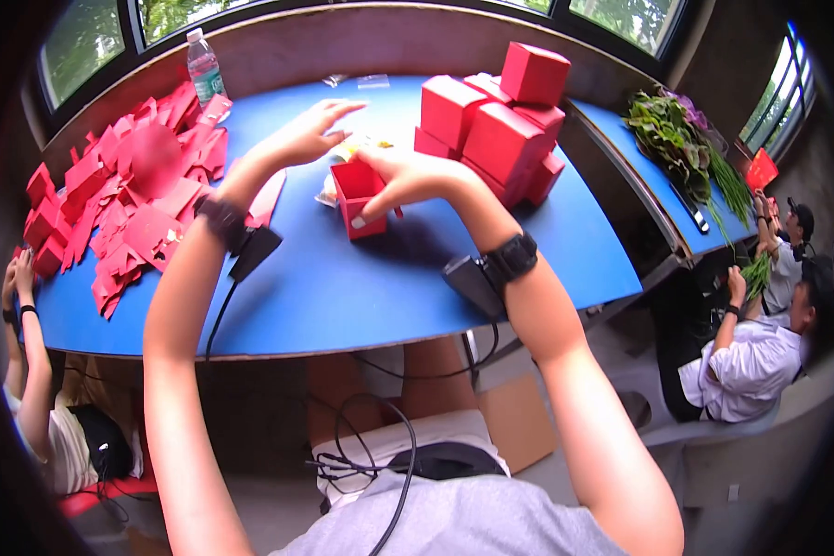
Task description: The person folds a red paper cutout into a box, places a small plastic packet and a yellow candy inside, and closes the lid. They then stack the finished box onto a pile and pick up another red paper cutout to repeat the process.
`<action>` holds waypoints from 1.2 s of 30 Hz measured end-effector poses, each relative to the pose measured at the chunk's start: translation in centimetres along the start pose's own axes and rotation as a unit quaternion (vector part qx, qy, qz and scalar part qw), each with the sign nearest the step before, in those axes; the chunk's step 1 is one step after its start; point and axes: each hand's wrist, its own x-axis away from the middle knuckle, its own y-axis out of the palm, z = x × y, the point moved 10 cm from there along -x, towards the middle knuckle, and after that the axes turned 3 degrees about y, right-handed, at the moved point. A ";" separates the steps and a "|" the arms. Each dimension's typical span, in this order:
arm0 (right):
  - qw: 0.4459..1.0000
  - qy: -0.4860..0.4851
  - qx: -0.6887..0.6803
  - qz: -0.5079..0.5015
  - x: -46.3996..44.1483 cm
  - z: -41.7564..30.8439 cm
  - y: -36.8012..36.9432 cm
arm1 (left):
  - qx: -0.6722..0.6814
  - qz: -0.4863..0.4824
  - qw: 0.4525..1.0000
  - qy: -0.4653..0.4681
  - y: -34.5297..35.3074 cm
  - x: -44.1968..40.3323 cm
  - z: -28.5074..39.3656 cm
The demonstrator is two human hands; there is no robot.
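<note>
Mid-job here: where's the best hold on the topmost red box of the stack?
Probably its left and right walls, coming from above. The topmost red box sits alone at the peak of the stack, so its flat sides look free, while its base rests on the boxes below.

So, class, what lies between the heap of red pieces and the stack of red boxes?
In the head view: an open red box, the person's left hand and right hand, and small yellowish or clear bits too unclear to name.
</note>
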 end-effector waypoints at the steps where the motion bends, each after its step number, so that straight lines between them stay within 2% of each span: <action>1: 0.999 0.030 -0.023 -0.022 0.3 0.1 0.4 | -0.033 -0.078 0.996 -0.030 2.4 -0.2 -0.4; 2: 0.997 0.055 -0.040 -0.041 0.4 0.3 0.6 | -0.119 -0.094 0.988 0.026 4.8 -1.0 -1.7; 3: 0.999 -0.030 0.000 0.011 -0.6 0.5 0.0 | -0.070 -0.131 0.989 0.029 6.5 -1.2 -2.4; 4: 0.999 -0.001 0.035 0.007 -0.4 0.6 -0.2 | -0.022 -0.164 0.986 0.035 7.2 -1.6 -2.5; 5: 1.000 0.003 0.023 0.009 -0.2 0.4 -0.2 | 0.028 -0.153 0.987 0.026 7.2 -1.9 -2.8; 8: 0.999 -0.003 0.039 0.019 -0.2 0.3 -0.1 | 0.057 -0.152 0.986 -0.036 6.4 -2.2 -2.5; 9: 1.000 0.009 0.004 0.002 -0.1 0.3 0.2 | 0.058 -0.151 0.986 -0.039 6.3 -2.2 -2.1; 11: 0.999 0.017 -0.030 -0.018 0.0 0.3 0.6 | -0.015 -0.087 0.994 -0.060 4.5 -2.3 -1.9; 12: 0.998 0.021 -0.045 -0.024 -0.1 0.7 0.9 | -0.018 -0.086 0.994 -0.063 4.6 -2.2 -2.5; 14: 0.997 0.023 -0.070 -0.037 -0.4 1.2 0.9 | -0.008 0.053 0.998 -0.035 2.0 -2.2 -3.1; 15: 1.000 0.008 -0.012 -0.010 -0.5 0.8 0.4 | 0.090 0.141 0.983 -0.070 -0.1 -1.8 -4.3; 16: 0.999 -0.015 -0.042 -0.005 -0.6 0.6 0.5 | 0.196 0.187 0.958 -0.099 -2.5 -0.5 -2.9; 18: 0.997 -0.028 -0.064 0.026 -0.8 0.7 0.4 | 0.229 0.248 0.936 -0.100 -5.5 1.0 -2.3; 20: 0.995 0.043 -0.092 0.021 -0.5 1.0 0.6 | 0.261 0.235 0.927 -0.130 -6.9 2.6 0.1; 21: 0.995 0.046 -0.084 0.036 -0.5 0.9 0.5 | 0.257 0.220 0.930 -0.142 -7.0 3.5 1.6; 22: 0.994 0.008 -0.063 0.090 -0.8 0.8 0.0 | 0.266 0.203 0.930 -0.154 -6.7 4.3 2.7; 23: 0.992 0.014 -0.088 0.088 -0.6 0.1 0.1 | 0.327 0.203 0.910 -0.152 -5.8 5.1 3.3; 24: 0.993 -0.002 -0.103 0.053 -1.2 -0.1 0.9 | 0.271 0.185 0.934 -0.143 -5.7 5.8 4.6; 25: 0.983 -0.023 -0.165 0.083 -1.0 -1.0 0.8 | 0.165 0.268 0.948 -0.050 -5.8 6.5 5.6; 26: 0.971 -0.068 -0.193 0.126 -2.0 0.6 1.0 | 0.138 0.235 0.956 -0.113 -4.6 6.9 5.4; 27: 0.981 -0.034 -0.123 0.149 -1.8 -0.2 0.8 | 0.103 0.221 0.961 -0.133 -4.3 6.9 5.2; 28: 0.981 0.010 -0.133 0.142 -1.5 -0.9 0.9 | 0.070 0.205 0.965 -0.148 -4.1 6.6 5.0; 30: 0.959 -0.113 -0.128 0.226 -1.5 -2.2 0.4 | -0.011 0.229 0.962 -0.151 -4.8 6.3 5.2; 32: 0.967 -0.038 -0.109 0.226 -1.8 -1.2 0.6 | 0.011 0.216 0.969 -0.118 -3.8 6.1 4.8; 34: 0.968 -0.031 -0.119 0.220 -1.5 -1.8 0.5 | 0.005 0.237 0.964 -0.119 -4.9 6.7 5.1; 36: 0.968 -0.024 -0.130 0.214 -1.1 -2.6 0.4 | 0.114 0.237 0.953 -0.150 -5.1 7.1 3.7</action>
